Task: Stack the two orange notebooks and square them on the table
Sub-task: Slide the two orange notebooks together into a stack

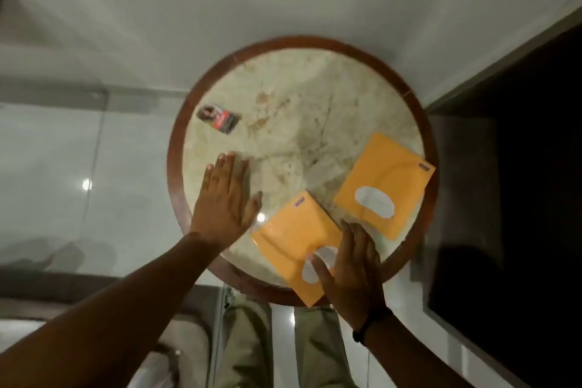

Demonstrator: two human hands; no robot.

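Head view is showing two orange notebooks unstacked at lower right: the near notebook (293,236) overhanging the table (176,167) edge, the far notebook (384,186) beyond. Right hand (352,268), fingers flat together, is pressing the near one, probably to slide it; left hand (225,201) is hovering flat, holding nothing.

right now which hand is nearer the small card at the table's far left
Left. The left hand lies open just below the small card; the right hand rests across the table on the nearer orange notebook.
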